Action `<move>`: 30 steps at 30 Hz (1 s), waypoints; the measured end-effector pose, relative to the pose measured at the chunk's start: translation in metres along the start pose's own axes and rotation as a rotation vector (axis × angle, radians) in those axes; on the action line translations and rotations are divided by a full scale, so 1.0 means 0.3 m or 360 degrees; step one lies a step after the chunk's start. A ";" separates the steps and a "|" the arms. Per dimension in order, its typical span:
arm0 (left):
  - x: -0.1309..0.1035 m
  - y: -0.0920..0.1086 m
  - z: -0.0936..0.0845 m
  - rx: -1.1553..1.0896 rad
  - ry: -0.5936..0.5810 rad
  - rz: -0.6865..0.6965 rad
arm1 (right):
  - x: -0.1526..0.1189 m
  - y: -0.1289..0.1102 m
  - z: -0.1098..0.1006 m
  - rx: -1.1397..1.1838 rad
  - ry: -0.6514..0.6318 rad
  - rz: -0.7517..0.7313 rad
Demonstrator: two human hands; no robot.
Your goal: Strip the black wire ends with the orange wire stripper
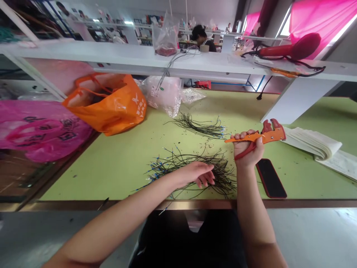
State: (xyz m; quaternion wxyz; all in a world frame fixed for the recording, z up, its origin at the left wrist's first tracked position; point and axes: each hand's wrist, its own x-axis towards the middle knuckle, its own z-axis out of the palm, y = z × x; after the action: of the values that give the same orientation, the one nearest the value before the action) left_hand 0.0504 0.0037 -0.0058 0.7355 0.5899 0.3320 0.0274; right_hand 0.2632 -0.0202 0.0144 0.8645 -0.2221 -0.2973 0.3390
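Observation:
In my right hand (248, 149) is a wire stripper (269, 136) with orange and red handles, my fingers wrapped round it and its jaws pointing right. My left hand (200, 174) is over a loose pile of black wires (223, 175), palm down, with the thumb out and the fingers apart and bent toward the wires. Whether those fingertips touch a wire cannot be made out. Many wire ends in this pile have blue tips, mostly on its left side. A smaller bundle of black wires (195, 127) lies farther back, its blue tips toward the right.
A phone (271, 178) and folded pale cloth or paper (315, 143) lie to the right. Orange (117, 108) and pink (41, 128) bags are at left, a clear plastic bag (164, 93) behind. Above runs a white shelf (111, 52) bearing a red tool (290, 48). Another person (205, 39) sits beyond.

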 end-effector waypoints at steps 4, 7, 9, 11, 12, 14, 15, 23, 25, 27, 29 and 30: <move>0.100 0.045 -0.179 0.1448 0.0885 0.0245 | 0.005 0.000 -0.004 -0.0012 0.0042 -0.0001; 0.245 0.085 -0.286 0.2058 0.1062 0.0241 | 0.014 0.011 -0.021 0.0041 0.0072 0.0013; 0.341 0.104 -0.326 0.2235 0.1006 0.0311 | 0.019 0.021 -0.031 0.0070 0.0085 0.0044; 0.420 0.115 -0.341 0.2406 0.0911 0.0413 | 0.021 0.032 -0.037 0.0082 0.0104 0.0088; 0.452 0.119 -0.343 0.2486 0.0859 0.0463 | 0.021 0.036 -0.037 0.0084 0.0118 0.0108; 0.501 0.122 -0.340 0.2625 0.0757 0.0550 | 0.019 0.041 -0.033 0.0087 0.0135 0.0137; 0.517 0.123 -0.338 0.2682 0.0712 0.0586 | 0.018 0.042 -0.031 0.0088 0.0135 0.0149; 0.538 0.108 -0.351 0.2862 0.0485 0.0745 | 0.013 0.046 -0.024 0.0067 0.0149 0.0168; 0.538 0.110 -0.355 0.2842 0.0500 0.0751 | 0.013 0.049 -0.025 0.0080 0.0144 0.0181; 0.539 0.124 -0.355 0.2792 0.0556 0.0758 | 0.013 0.051 -0.026 0.0087 0.0144 0.0192; 0.538 0.153 -0.353 0.2712 0.0648 0.0778 | 0.015 0.053 -0.027 0.0076 0.0155 0.0203; 0.535 0.173 -0.353 0.2660 0.0710 0.0791 | 0.016 0.055 -0.028 0.0068 0.0167 0.0209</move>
State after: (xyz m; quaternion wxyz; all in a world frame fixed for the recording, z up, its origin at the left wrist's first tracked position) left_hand 0.1384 0.1786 -0.0420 -0.0423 0.9682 0.2416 0.0491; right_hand 0.2641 -0.0073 0.0005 0.8594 -0.2403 -0.2291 0.3890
